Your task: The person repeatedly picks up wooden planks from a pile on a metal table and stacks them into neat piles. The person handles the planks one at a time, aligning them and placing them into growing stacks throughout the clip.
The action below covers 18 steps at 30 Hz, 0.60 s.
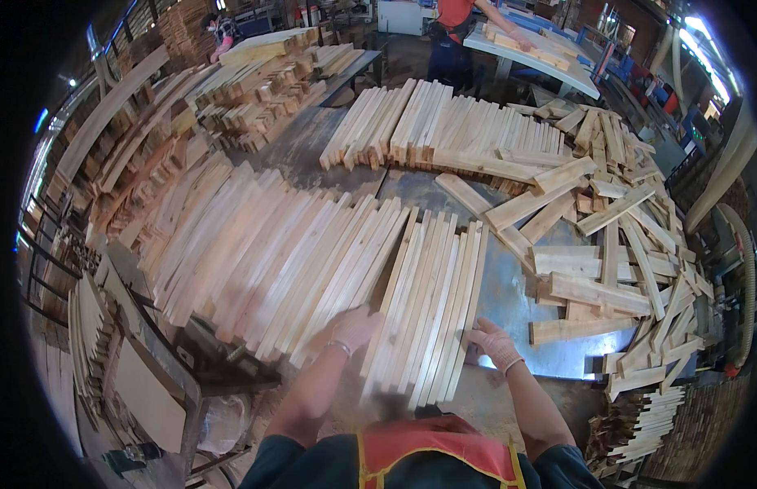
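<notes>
A row of pale wooden strips (pixel 427 301) stands side by side on the metal table right in front of me. My left hand (pixel 355 328), in a pale glove, presses against the left side of this bundle at its near end. On the opposite side my right hand (pixel 494 344), also gloved, grips the outermost strip, so the bundle is squeezed between both hands. Some of my left fingers are hidden in the gap beside the strips. Left of that gap, a longer row of similar strips (pixel 272 253) leans tightly together.
Loose boards (pixel 598 285) lie in a jumbled heap on the right of the metal table (pixel 496 281). Farther back stands another row of strips (pixel 443 122). Stacked timber (pixel 256 98) fills the far left. A person (pixel 453 37) works at a table (pixel 549 69) beyond.
</notes>
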Tool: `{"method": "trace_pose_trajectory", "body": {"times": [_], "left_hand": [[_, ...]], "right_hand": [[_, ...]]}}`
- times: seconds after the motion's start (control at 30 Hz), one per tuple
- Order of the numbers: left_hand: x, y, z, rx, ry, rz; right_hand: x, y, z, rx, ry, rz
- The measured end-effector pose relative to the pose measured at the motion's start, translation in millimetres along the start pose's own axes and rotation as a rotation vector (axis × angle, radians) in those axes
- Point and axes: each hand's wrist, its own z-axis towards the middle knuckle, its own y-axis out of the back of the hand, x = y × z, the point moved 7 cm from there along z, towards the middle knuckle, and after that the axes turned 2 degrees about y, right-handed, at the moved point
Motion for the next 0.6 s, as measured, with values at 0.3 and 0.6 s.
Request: {"method": "trace_pose_trajectory", "body": {"times": [0.3, 0.6], "left_hand": [[-49, -16, -23, 0.02, 0.186, -0.456], [-123, 67, -49, 0.008, 0.348, -0.11]], "right_hand": [[-21, -24, 48, 0.186, -0.129, 0.133], [68, 8, 21, 0.29, 0.061, 0.435]]}}
